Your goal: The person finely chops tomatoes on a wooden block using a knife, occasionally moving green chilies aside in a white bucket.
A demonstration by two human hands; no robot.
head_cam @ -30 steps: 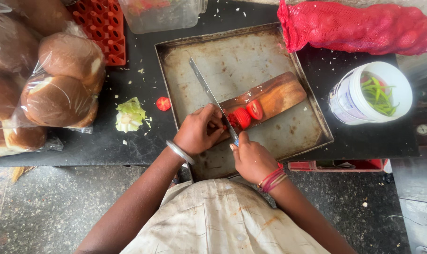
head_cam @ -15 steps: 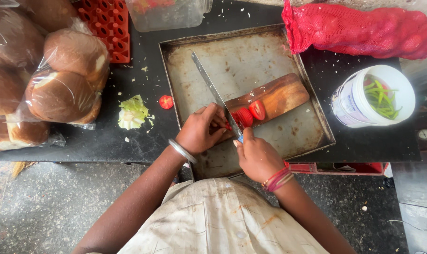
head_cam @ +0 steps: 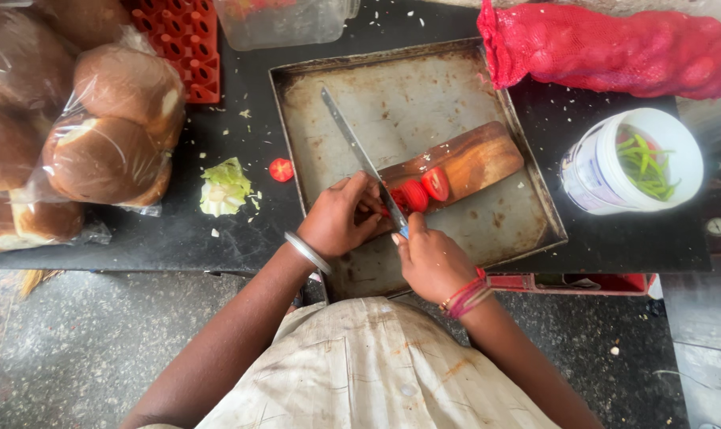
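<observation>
my right hand (head_cam: 433,260) is wrapped tight around the handle of the long knife (head_cam: 359,155), whose blade runs up and away across the metal tray (head_cam: 424,95). my left hand (head_cam: 340,216) has its fingers curled down, pressing on the tomato (head_cam: 392,208) at the near end of the wooden cutting board (head_cam: 467,159); most of that piece is hidden under my fingers, so i cannot tell how much of it is uncut. two round slices (head_cam: 424,189) already lie on the board just beside the blade, cut faces up. i judge the slicing is under way but not near its end: a couple of slices done, the part under my hand left to cut. one small red piece (head_cam: 281,169) sits off the tray on the dark surface (head_cam: 241,230), near a scrap of cabbage (head_cam: 225,187). bagged buns (head_cam: 98,143) are at my left, a white tub of green chillies (head_cam: 634,159) at my right, and a red mesh sack (head_cam: 606,52) beyond it.
</observation>
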